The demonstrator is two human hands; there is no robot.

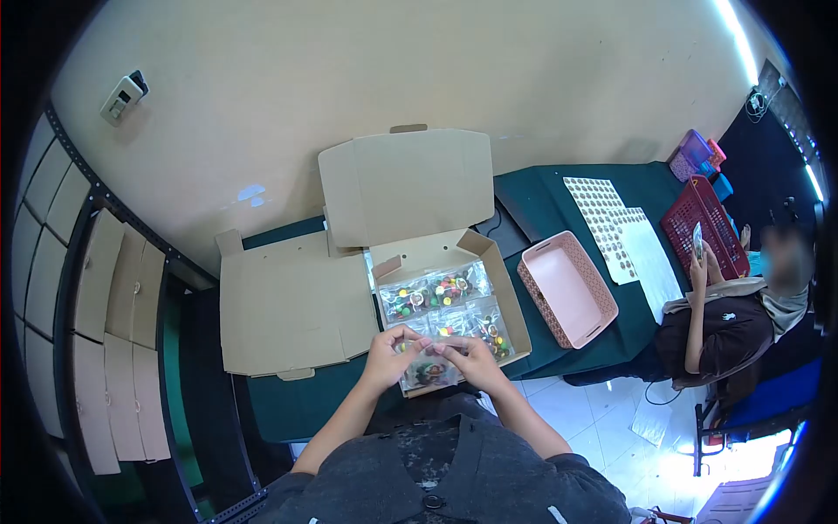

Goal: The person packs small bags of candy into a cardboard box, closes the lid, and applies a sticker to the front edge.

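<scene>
My left hand (389, 356) and my right hand (472, 361) pinch the top edge of a clear plastic bag (431, 372) with small dark and coloured pieces inside. The bag hangs over the front part of an open cardboard box (517, 325). Inside the box lie several clear bags (454, 286) of small multicoloured pieces, some of them partly hidden by my hands. The box's large lid (408, 188) stands raised at the back, near the wall.
A flattened cardboard piece (292, 306) lies left of the box. To the right are a pink basket (572, 293), sticker sheets (602, 223) and a dark red basket (698, 223). A seated person (720, 336) holds a phone at the far right. Shelves with boxes (118, 349) stand left.
</scene>
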